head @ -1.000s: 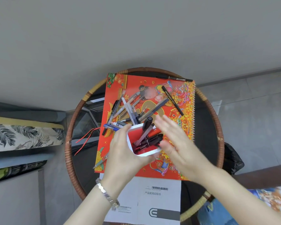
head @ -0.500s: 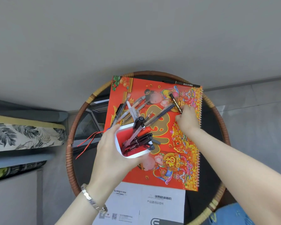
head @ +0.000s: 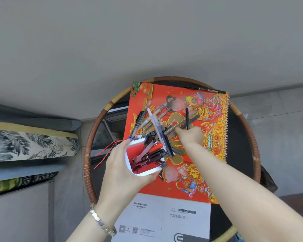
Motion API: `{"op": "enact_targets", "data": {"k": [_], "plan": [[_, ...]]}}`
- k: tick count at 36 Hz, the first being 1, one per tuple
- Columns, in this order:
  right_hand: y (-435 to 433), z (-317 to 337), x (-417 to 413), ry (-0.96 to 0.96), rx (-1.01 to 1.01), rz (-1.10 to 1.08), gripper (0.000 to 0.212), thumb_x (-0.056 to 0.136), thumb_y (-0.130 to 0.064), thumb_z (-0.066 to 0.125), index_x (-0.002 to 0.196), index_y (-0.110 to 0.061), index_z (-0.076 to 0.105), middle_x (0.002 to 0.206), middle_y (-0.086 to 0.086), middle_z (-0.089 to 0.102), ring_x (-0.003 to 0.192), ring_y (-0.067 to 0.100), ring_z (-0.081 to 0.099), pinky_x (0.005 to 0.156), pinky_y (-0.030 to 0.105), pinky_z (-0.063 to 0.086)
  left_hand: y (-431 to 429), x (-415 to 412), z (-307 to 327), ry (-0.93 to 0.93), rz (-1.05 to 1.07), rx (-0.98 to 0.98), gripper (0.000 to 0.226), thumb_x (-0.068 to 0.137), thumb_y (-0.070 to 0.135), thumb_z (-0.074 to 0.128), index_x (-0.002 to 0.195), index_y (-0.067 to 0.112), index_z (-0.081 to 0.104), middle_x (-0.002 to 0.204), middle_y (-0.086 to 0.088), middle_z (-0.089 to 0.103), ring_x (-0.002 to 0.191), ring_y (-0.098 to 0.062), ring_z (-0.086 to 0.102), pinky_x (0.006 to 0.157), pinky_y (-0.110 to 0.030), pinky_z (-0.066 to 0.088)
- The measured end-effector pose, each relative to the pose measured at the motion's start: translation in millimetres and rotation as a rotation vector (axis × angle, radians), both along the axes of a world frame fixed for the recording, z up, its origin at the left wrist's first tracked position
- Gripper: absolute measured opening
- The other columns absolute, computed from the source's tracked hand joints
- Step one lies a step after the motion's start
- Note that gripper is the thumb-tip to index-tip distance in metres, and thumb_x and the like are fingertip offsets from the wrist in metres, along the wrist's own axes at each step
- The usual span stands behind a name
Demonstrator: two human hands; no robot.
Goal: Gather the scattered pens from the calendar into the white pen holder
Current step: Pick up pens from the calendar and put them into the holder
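A round tabletop (head: 241,154) with a rattan rim carries a red calendar (head: 182,180), and on its upper left part lies a loose heap of pens (head: 152,119), most with their long axes running from lower left to upper right. The white pen holder (head: 143,172), tipped toward that heap and already stocked with several pens, sits in the left hand (head: 122,172), whose fingers wrap its outer wall. The right hand (head: 191,138) is just beside the holder's mouth, to its upper right, fingers pressed together around a slim black pen (head: 187,119) that stands almost upright in view. The drop seems to need a short leftward carry and a tilt. One more black pen (head: 205,89) lies at the calendar's top edge.
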State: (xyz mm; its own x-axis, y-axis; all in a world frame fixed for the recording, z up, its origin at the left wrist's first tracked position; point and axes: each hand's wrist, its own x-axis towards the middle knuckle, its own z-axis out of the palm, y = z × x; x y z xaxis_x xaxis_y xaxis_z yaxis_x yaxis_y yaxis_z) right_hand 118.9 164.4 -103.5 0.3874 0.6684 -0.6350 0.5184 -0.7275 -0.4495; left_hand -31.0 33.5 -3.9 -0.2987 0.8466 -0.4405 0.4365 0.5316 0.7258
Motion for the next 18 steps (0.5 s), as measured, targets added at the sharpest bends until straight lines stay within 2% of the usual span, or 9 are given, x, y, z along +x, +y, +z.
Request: {"op": "enact_targets", "data": {"k": [3, 6, 7, 8, 10, 12, 14, 16, 18], "plan": [[-5, 5, 6, -0.006, -0.051, -0.008, 0.043, 0.079, -0.025, 0.068, 0.049, -0.012, 0.040, 0.055, 0.003, 0.045, 0.048, 0.018, 0.043, 0.043, 0.025, 0.028, -4, -1, -2, -0.018, 0.014, -0.024, 0.090, 0.043, 0.051, 0.087, 0.121, 0.043, 0.045, 0.123, 0.017, 0.054, 0.117, -0.012, 0.052, 0.088, -0.042, 0.054], [-16, 12, 17, 0.016, -0.048, -0.039, 0.062, 0.081, -0.018, 0.062, 0.024, -0.017, 0.039, 0.046, 0.002, 0.038, 0.045, 0.018, 0.034, 0.044, 0.027, 0.025, -7, 1, -3, -0.029, 0.015, -0.037, 0.092, 0.041, 0.048, 0.087, 0.122, 0.042, 0.044, 0.125, 0.017, 0.052, 0.119, -0.014, 0.051, 0.092, -0.042, 0.051], [-20, 14, 22, 0.039, -0.043, -0.032, 0.060, 0.083, -0.018, 0.059, 0.026, -0.016, 0.040, 0.046, 0.001, 0.035, 0.045, 0.017, 0.032, 0.044, 0.028, 0.024, -8, 1, -2, -0.026, 0.007, -0.040, 0.092, 0.042, 0.048, 0.086, 0.123, 0.041, 0.044, 0.125, 0.017, 0.052, 0.120, -0.014, 0.050, 0.093, -0.042, 0.051], [-24, 19, 27, 0.062, -0.039, -0.002, 0.050, 0.085, -0.020, 0.056, 0.037, -0.011, 0.045, 0.047, 0.001, 0.036, 0.046, 0.017, 0.033, 0.045, 0.028, 0.025, -9, 2, -1, -0.019, -0.003, -0.040, 0.092, 0.042, 0.048, 0.087, 0.124, 0.040, 0.044, 0.125, 0.017, 0.051, 0.120, -0.013, 0.049, 0.095, -0.042, 0.049], [-31, 32, 37, 0.102, -0.011, 0.102, 0.035, 0.090, -0.021, 0.046, 0.061, -0.003, 0.054, 0.050, 0.002, 0.044, 0.050, 0.016, 0.040, 0.048, 0.029, 0.030, -9, 5, 2, -0.007, -0.008, -0.046, 0.095, 0.045, 0.043, 0.088, 0.127, 0.037, 0.041, 0.128, 0.018, 0.046, 0.124, -0.011, 0.044, 0.102, -0.039, 0.044], [-37, 52, 49, 0.160, 0.029, 0.211, 0.032, 0.093, -0.019, 0.038, 0.078, -0.001, 0.060, 0.061, 0.005, 0.054, 0.057, 0.019, 0.045, 0.058, 0.031, 0.038, -10, 8, 6, 0.000, -0.009, -0.046, 0.097, 0.048, 0.037, 0.088, 0.130, 0.034, 0.037, 0.125, 0.020, 0.041, 0.127, -0.009, 0.039, 0.104, -0.033, 0.038], [-43, 75, 62, 0.197, 0.081, 0.329, 0.030, 0.096, -0.018, 0.035, 0.076, -0.008, 0.056, 0.064, 0.008, 0.057, 0.058, 0.020, 0.046, 0.062, 0.036, 0.040, -9, 12, 10, 0.003, -0.019, -0.041, 0.098, 0.049, 0.036, 0.088, 0.132, 0.033, 0.035, 0.121, 0.022, 0.037, 0.128, -0.008, 0.036, 0.101, -0.026, 0.033], [-49, 100, 71, 0.265, 0.137, 0.441, 0.028, 0.098, -0.018, 0.034, 0.073, -0.015, 0.048, 0.057, 0.003, 0.053, 0.054, 0.017, 0.050, 0.061, 0.032, 0.041, -8, 15, 11, -0.005, -0.031, -0.039, 0.099, 0.050, 0.037, 0.088, 0.132, 0.032, 0.034, 0.121, 0.023, 0.034, 0.129, -0.008, 0.034, 0.099, -0.024, 0.031], [-55, 125, 79, 0.467, 0.113, 0.486, 0.027, 0.098, -0.017, 0.036, 0.077, -0.026, 0.051, 0.057, -0.003, 0.049, 0.049, 0.015, 0.053, 0.054, 0.027, 0.047, -6, 20, 11, -0.005, -0.047, -0.047, 0.101, 0.049, 0.041, 0.087, 0.134, 0.031, 0.033, 0.121, 0.022, 0.033, 0.129, -0.009, 0.035, 0.102, -0.026, 0.033]]}}
